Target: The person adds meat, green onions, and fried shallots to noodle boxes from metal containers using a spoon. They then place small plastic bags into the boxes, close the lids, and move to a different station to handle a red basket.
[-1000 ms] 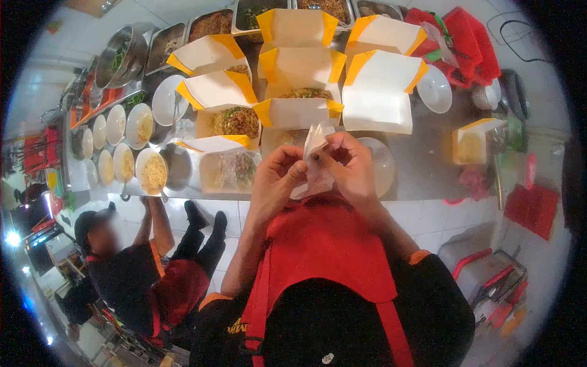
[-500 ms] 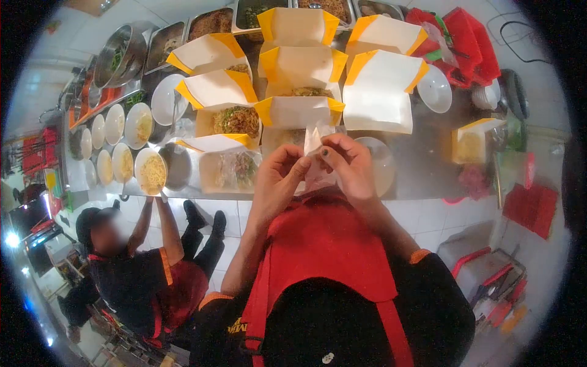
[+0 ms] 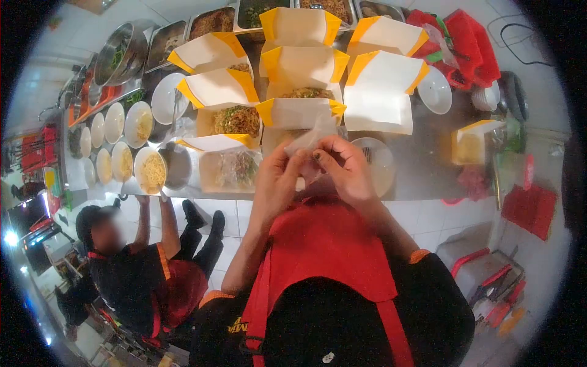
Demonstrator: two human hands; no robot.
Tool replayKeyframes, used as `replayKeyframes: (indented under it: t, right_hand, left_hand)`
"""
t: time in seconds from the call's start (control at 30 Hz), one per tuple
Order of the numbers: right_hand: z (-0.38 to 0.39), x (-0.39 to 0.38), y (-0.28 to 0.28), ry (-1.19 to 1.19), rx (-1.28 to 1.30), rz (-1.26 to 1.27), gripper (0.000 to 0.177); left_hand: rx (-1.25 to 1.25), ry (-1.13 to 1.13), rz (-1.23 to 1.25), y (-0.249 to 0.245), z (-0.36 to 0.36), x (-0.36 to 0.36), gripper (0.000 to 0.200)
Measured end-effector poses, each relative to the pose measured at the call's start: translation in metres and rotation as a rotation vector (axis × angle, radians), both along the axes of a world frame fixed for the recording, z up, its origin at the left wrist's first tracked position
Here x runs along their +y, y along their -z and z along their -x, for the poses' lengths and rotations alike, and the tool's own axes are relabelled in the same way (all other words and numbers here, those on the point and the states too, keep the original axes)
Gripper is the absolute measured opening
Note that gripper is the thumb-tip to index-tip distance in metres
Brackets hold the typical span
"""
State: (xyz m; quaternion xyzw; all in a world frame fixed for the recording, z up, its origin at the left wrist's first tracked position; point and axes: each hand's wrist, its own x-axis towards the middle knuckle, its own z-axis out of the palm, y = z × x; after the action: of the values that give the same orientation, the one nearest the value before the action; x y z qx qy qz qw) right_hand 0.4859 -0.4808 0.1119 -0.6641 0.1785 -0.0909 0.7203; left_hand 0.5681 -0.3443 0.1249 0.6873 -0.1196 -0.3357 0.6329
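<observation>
The long steel counter (image 3: 428, 162) carries open white-and-yellow paper boxes (image 3: 376, 92), some filled with noodles; over its near edge both forearms angle up from the red apron (image 3: 324, 244), wrists bent inward, hands close together; the left hand (image 3: 275, 180) and right hand (image 3: 345, 168) each pinch a thin crumpled clear plastic bag (image 3: 309, 137) between thumb and fingertips, holding it in the air just above the counter; the yellow lettering on the black shirt (image 3: 235, 324) is too cut off to read.

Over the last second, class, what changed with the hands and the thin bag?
The left hand and right hand closed together, and the thin bag, once upright, now lies flatter across them. Both keep hold. The food boxes and bowls stayed put.
</observation>
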Motion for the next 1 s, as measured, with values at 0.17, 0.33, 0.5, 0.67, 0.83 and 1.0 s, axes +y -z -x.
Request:
replayKeyframes:
  t: [0.17, 0.33, 0.5, 0.67, 0.83, 1.0]
  right_hand:
    - [0.0, -0.006, -0.002, 0.064, -0.09, -0.194, 0.009]
    - [0.008, -0.039, -0.015, 0.289, -0.051, -0.447, 0.009]
    - [0.012, -0.057, -0.028, 0.225, -0.189, -0.742, 0.009]
    - [0.005, -0.046, -0.043, 0.012, -0.19, -0.6, 0.007]
    - [0.0, -0.04, -0.047, -0.121, -0.142, -0.375, 0.011]
    - [0.005, -0.051, -0.056, -0.117, -0.022, -0.431, 0.011]
  left_hand:
    - [-0.516, -0.211, -0.423, 0.031, -0.021, 0.042, 0.012]
    - [0.094, -0.542, 0.38, 0.006, -0.059, 0.078, 0.013]
    - [-0.152, -0.059, -0.305, -0.031, -0.054, 0.087, 0.02]
    - [-0.193, 0.274, -0.107, -0.04, -0.043, 0.037, 0.048]
    - [-0.363, 0.297, 0.178, -0.044, -0.034, -0.009, 0.044]
    - [-0.272, 0.258, 0.007, -0.052, -0.029, -0.012, 0.018]
